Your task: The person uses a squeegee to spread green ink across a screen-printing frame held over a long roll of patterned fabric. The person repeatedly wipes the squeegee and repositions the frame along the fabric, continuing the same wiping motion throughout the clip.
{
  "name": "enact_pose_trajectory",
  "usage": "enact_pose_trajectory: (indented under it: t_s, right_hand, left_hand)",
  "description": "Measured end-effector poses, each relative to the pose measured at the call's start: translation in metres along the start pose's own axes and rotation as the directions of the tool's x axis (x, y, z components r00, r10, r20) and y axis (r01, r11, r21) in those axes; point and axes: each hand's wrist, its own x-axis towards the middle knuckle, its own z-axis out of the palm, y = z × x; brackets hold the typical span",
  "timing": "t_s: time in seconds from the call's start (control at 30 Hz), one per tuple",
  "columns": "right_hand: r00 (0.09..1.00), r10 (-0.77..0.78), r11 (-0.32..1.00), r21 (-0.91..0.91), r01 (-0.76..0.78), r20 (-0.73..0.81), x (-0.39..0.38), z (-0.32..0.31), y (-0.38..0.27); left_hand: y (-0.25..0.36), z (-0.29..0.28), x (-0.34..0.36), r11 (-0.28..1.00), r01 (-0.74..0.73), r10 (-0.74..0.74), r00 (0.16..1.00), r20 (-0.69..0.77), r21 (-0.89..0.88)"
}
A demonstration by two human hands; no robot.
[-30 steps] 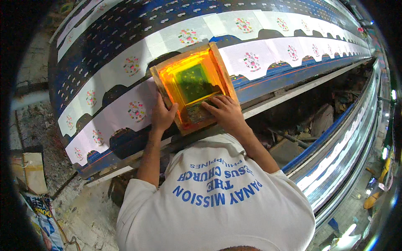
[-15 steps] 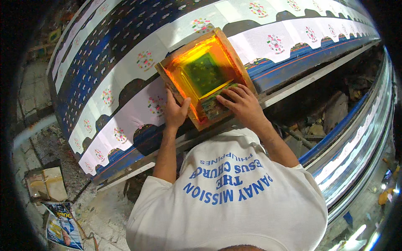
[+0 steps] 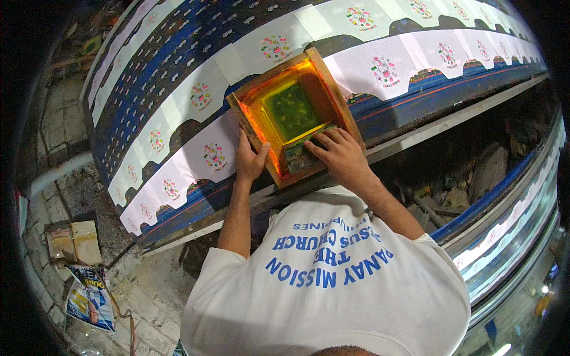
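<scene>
A screen-printing frame (image 3: 332, 83) with wooden sides lies tilted across the near edge of the long printing table. Its mesh glows orange and yellow around a dark green square. My left hand (image 3: 252, 159) grips the frame's left side, thumb on top and fingers along the outside. Inside the frame's near end, my right hand (image 3: 341, 155) has its fingers curled over a stained squeegee (image 3: 301, 155), partly hidden beneath them. White scalloped fabric pieces (image 3: 356, 65) lie in rows on the table, bearing small pink, green and red prints (image 3: 385, 71). Whatever lies under the frame is hidden.
The table's blue near edge (image 3: 409, 104) ends in a pale rail (image 3: 415, 135). Behind me on the right runs another table (image 3: 504, 249) with fabric strips. A cardboard box (image 3: 74, 243) and a printed plastic bag (image 3: 90, 299) lie on the floor at left.
The whole view has shifted slightly. Both hands keep their places on the frame and squeegee, and the bright orange glow on the mesh has dimmed.
</scene>
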Motion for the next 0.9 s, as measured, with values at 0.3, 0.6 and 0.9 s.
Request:
enact_pose_trajectory:
  t_s: [0.3,0.6,0.9]
  right_hand:
    - [0.987,0.050,0.998,0.023,-0.054,0.152,-0.001,-0.013,-0.005]
    - [0.998,0.048,0.998,-0.034,-0.046,0.040,0.028,0.007,0.005]
    - [0.978,0.030,0.985,-0.175,0.006,0.204,0.142,-0.037,0.029]
  left_hand:
    - [0.015,-0.003,0.000,0.961,0.207,-0.193,0.977,0.091,-0.184]
    - [-0.002,0.006,-0.003,0.989,0.137,-0.133,0.988,0.085,-0.054]
    - [0.022,-0.014,-0.002,0.969,0.245,-0.245,0.960,0.137,0.014]
